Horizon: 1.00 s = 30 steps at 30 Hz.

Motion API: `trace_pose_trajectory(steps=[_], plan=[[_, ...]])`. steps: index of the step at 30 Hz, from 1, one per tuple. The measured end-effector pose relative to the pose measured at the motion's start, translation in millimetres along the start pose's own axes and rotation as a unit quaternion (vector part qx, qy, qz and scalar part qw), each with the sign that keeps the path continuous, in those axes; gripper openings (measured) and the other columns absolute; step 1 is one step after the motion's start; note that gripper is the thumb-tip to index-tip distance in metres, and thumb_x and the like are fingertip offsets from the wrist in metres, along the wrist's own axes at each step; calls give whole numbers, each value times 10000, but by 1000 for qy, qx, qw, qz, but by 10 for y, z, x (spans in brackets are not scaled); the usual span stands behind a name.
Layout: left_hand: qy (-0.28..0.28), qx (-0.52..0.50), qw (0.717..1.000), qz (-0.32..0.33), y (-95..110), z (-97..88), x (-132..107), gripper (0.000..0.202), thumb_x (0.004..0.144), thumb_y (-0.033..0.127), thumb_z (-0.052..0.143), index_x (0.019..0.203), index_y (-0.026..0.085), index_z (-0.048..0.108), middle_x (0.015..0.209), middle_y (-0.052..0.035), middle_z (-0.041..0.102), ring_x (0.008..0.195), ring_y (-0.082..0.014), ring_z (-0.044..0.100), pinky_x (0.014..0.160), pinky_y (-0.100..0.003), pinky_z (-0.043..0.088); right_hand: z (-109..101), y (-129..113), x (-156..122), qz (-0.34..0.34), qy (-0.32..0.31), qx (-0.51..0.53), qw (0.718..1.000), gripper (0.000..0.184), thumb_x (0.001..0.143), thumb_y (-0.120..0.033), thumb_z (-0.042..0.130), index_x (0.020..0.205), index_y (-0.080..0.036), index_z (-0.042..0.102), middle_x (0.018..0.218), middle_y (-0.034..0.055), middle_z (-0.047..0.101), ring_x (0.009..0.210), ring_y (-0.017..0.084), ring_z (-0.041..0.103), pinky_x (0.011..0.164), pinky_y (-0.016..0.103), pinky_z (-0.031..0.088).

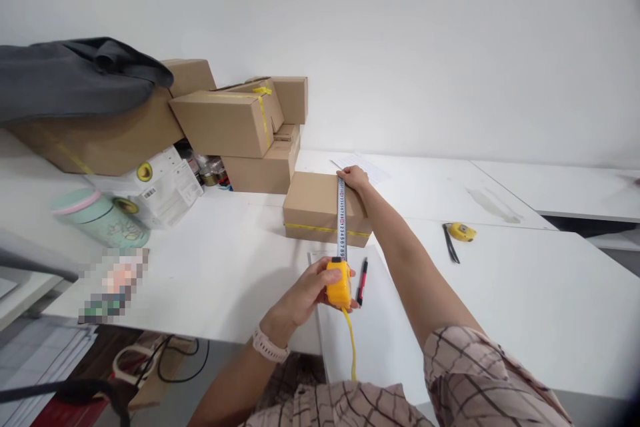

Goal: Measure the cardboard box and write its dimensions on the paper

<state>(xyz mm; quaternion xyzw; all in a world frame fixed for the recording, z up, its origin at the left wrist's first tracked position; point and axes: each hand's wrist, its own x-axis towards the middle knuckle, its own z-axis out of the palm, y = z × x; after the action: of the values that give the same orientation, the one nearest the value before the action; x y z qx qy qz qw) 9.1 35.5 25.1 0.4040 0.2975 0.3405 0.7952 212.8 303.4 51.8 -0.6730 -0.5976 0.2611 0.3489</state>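
Note:
A small cardboard box (pixel 313 203) with yellow tape lies on the white table (pixel 240 260). My left hand (pixel 310 290) grips a yellow tape measure (pixel 339 285) near the table's front edge. Its metal blade (pixel 342 217) runs from the case across the top of the box. My right hand (pixel 354 178) reaches to the box's far edge, fingers closed on the blade's end and pressing it there. A red and black pen (pixel 362 281) lies on a white sheet just right of the tape measure case.
A stack of cardboard boxes (pixel 235 123) stands at the back left, with a grey cloth (pixel 70 77) over the largest. A mint green tin (pixel 100 217) and white packages lie left. A second yellow tape measure (pixel 461 232) sits to the right. Cables hang under the table.

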Motion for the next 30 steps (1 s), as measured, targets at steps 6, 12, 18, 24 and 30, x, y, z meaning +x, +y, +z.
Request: trace_pose_trajectory(steps=[6,12,18,24,30], plan=[[29,88,987,130,217,-423,-105,570,738,422,823,1215,240,569,1171,-81,645,868,-243,729,799,-412,601,-541,291,-224,-54,101,202,973,622,962,-665,371,1150,-169,695,1257,142,685,1160,241,607,1021,351,433],[171,180,949,196,450,-1076,178,584,694,449,832,1155,245,538,1181,-40,614,891,-211,716,851,-393,593,-610,760,-1237,39,-15,211,977,752,953,-752,236,1565,-332,358,1592,124,418,1347,289,527,1052,456,443],[121,174,963,166,676,-1153,338,551,746,474,758,1165,202,527,1099,-66,664,800,-222,743,807,-401,590,-502,510,-1519,-43,-52,144,987,701,943,-746,336,1522,-361,432,1619,35,386,1452,278,399,1149,454,383],[111,184,955,206,1124,-948,372,528,737,430,781,1134,175,545,1108,-73,653,739,-188,731,744,-383,610,-662,93,-1094,-71,78,-114,988,483,982,-530,440,1376,-280,562,1502,117,481,1251,335,549,1070,540,414],[162,174,944,229,1124,-845,366,547,691,435,817,1089,170,551,1035,-48,651,679,-159,706,692,-372,617,-456,-66,-736,-135,141,-222,955,333,997,-374,399,1078,-171,650,1268,190,641,1241,371,493,997,508,420]])
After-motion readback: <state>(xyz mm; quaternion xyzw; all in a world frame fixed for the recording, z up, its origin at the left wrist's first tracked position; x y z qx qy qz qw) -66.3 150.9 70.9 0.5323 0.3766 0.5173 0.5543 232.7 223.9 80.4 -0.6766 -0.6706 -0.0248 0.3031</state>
